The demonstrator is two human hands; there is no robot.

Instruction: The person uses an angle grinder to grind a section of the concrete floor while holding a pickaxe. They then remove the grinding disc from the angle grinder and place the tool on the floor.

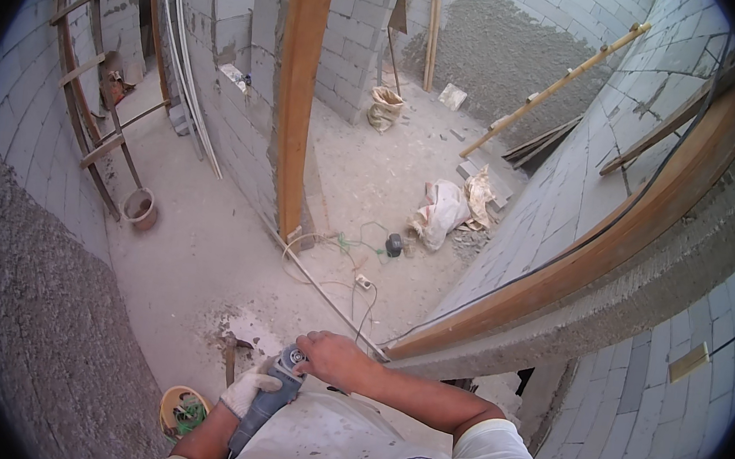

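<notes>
Close against my body I hold a blue-grey angle grinder (280,394), its head pointing up and away from me. My left hand (250,387), in a white glove, is wrapped round the grinder's body. My bare right hand (334,359) has its fingers closed on the grinder's head, beside the round metal spindle. What those fingertips pinch there, if anything, is too small to make out. On the floor just beyond my left hand lies a hammer (230,359). Left of my left forearm stands a yellowish bucket (166,413) with green stuff in it.
A wooden door frame (298,101) rises ahead, with a threshold strip (327,296) across the floor. Cables run to a socket block (364,282) beyond it. White sacks (441,211) lie farther off. At left are a wooden ladder (75,73) and a pinkish bucket (140,210).
</notes>
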